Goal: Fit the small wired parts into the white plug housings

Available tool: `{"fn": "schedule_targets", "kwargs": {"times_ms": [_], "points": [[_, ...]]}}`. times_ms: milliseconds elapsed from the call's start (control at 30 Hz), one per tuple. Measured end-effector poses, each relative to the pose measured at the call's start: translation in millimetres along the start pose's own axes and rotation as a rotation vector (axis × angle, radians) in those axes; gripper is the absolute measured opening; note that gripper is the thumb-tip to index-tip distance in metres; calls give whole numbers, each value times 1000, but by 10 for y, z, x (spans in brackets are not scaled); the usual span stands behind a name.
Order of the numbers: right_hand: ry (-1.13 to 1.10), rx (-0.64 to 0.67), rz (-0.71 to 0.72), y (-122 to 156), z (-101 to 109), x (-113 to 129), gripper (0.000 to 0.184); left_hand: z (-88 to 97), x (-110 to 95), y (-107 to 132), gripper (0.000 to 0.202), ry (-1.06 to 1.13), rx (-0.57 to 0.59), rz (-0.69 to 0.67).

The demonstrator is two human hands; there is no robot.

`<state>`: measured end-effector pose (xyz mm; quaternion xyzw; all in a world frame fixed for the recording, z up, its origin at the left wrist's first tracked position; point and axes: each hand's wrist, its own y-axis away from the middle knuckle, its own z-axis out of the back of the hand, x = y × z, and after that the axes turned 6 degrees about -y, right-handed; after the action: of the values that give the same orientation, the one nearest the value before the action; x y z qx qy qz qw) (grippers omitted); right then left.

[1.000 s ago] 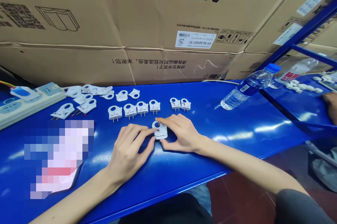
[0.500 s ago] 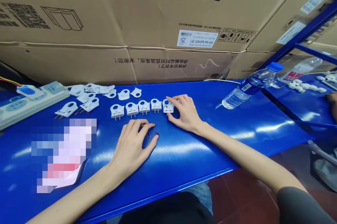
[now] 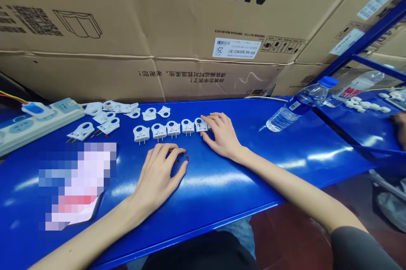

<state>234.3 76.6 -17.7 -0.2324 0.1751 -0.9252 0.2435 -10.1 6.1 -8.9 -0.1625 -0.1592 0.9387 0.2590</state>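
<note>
While right fingers touch a white plug, capped bottle, seemingly water inside

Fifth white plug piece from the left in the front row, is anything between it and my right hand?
Nothing visible: your right hand has its fingers at the white plug piece. Your left hand lies lower left, out of the way.
</note>
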Motion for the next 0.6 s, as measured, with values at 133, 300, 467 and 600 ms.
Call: {"fn": "schedule_targets", "kwargs": {"times_ms": [133,300,467,600], "points": [[-7,-5,-9,-1,13,-1,42,4,-2,-7,21,4,-3,-2],[-6,1,49,16,50,29,33,21,-7,-16,19,34,-24,-27],[49,102,174,51,58,89,38,33,-11,-20,16,52,-44,-58],[93,143,220,55,54,98,41,32,-10,-20,15,67,-39,-70]]}}
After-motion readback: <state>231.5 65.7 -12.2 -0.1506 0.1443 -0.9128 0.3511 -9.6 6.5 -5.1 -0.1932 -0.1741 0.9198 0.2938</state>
